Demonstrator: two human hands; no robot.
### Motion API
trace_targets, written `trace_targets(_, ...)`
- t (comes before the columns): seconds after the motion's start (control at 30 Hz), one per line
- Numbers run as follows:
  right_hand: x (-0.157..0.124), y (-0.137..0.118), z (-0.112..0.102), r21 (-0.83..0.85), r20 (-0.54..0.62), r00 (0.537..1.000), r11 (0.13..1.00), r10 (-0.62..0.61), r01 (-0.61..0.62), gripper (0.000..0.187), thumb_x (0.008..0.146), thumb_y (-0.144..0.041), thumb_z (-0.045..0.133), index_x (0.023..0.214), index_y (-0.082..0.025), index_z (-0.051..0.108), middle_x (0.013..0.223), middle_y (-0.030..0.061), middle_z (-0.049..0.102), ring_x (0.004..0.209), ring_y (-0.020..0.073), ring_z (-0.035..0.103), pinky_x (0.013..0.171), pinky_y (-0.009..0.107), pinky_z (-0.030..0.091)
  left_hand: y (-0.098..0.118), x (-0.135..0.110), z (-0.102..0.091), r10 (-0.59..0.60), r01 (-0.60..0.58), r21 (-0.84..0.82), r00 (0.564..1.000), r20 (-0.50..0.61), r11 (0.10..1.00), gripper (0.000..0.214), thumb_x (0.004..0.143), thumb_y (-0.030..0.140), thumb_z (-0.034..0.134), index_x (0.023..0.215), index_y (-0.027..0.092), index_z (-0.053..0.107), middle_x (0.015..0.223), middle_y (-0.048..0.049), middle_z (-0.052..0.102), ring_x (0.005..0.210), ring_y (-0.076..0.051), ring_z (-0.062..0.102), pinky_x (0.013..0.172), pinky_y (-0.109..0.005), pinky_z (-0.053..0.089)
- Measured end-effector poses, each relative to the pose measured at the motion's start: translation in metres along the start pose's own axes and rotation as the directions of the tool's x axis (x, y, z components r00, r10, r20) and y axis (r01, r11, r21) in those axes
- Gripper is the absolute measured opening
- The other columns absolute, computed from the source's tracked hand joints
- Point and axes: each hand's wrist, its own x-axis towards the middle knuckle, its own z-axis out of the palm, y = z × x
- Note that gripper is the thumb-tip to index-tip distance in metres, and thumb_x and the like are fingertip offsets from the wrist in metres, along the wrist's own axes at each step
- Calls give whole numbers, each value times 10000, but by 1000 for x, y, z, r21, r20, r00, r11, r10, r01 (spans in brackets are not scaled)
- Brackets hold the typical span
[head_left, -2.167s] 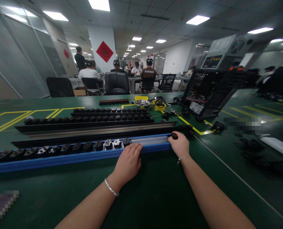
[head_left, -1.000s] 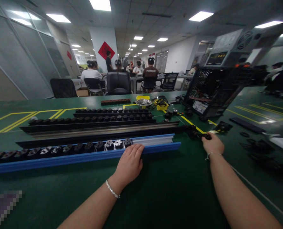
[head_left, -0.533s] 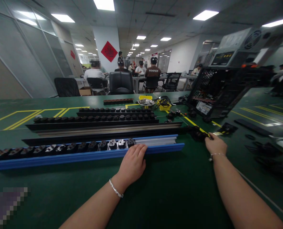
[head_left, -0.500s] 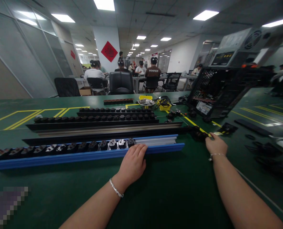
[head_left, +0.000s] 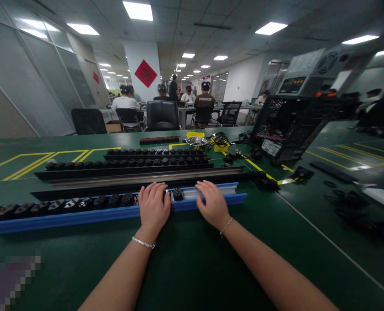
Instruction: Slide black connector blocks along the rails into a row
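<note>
A long blue rail [head_left: 108, 214] lies across the green table in front of me, with a row of black socket modules [head_left: 100, 201] seated in its channel. My left hand [head_left: 155, 207] is closed over the rail, its fingers reaching across the channel and covering part of the row. One black module [head_left: 178, 194] shows between my two hands. My right hand [head_left: 214, 205] grips the rail farther right, thumb at the near wall and fingers toward the far wall, over the bare pale channel. Whether anything small is under its fingers is hidden.
Behind the rail lie dark rails [head_left: 130, 178] and more rows of black modules [head_left: 140, 162]. A metal bowl [head_left: 196, 141], a yellow bin [head_left: 219, 144] and an opened computer case [head_left: 281, 129] stand farther back. Loose black parts [head_left: 266, 180] lie on the right. People sit at distant desks.
My right hand has come left from the loose black parts to the blue rail. My left hand has slid left along the rail, uncovering a module at the row's right end.
</note>
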Motion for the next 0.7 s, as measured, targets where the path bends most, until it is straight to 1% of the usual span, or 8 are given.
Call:
trace_targets(0.03,2,-13,9,33,51,998,999,32,-34,397,841,-255,462,1194,-152,610,1260,91,609,1224,219,477,1065,399,336,-4,1,1,11,-11,2,1000,20,1000,228,885,243,461,1030,214,635,1082,-73,689,1124,-272,553,1048,-508,308)
trace_targets(0.07,6,-25,17,49,90,992,994,89,-94,408,844,-288,481,1208,-151,603,1267,94,605,1216,230,487,1065,409,329,-6,1,1,15,-15,4,999,37,1000,223,892,250,454,1014,216,638,1055,-67,698,1108,-267,563,1045,-496,313)
trace_targets(0.13,13,-41,29,21,134,961,969,243,-247,443,828,-381,537,1213,-173,604,1246,93,621,1219,280,484,1070,477,286,-8,1,1,12,-13,5,998,61,1000,223,901,264,444,994,214,640,1005,-62,709,1053,-256,588,1031,-472,331)
trace_targets(0.17,16,-47,32,9,147,946,956,290,-294,446,817,-418,555,1197,-193,614,1233,82,631,1229,298,473,1069,501,267,-8,1,1,7,-8,5,998,68,1000,225,902,269,442,989,211,641,987,-62,711,1024,-253,598,1021,-466,339)
trace_targets(0.23,21,-54,35,-3,160,929,941,335,-339,377,814,-438,561,1120,-238,650,1211,47,647,1240,307,461,1064,516,248,-6,1,0,-3,2,7,997,75,1000,228,900,277,445,986,205,643,973,-63,712,987,-254,606,1001,-459,352)
trace_targets(0.37,23,-57,34,-10,143,927,938,346,-348,285,806,-401,568,1031,-261,674,1180,22,664,1237,291,468,1058,494,250,-4,2,1,-10,8,20,997,82,1000,227,893,289,464,990,192,645,966,-70,710,984,-262,598,993,-458,350)
trace_targets(0.53,21,-57,34,-27,125,930,938,345,-344,285,811,-374,554,1035,-245,674,1178,35,666,1230,287,480,1059,475,254,-5,2,3,-1,-1,28,998,65,1000,223,891,295,462,983,198,641,941,-69,709,969,-259,601,992,-455,342)
trace_targets(0.7,22,-56,35,-56,138,928,938,347,-343,306,812,-373,546,1047,-224,674,1204,40,653,1243,294,472,1071,468,238,-5,1,4,-19,17,35,998,52,999,264,886,304,460,1044,182,633,959,-81,710,970,-257,606,990,-440,344)
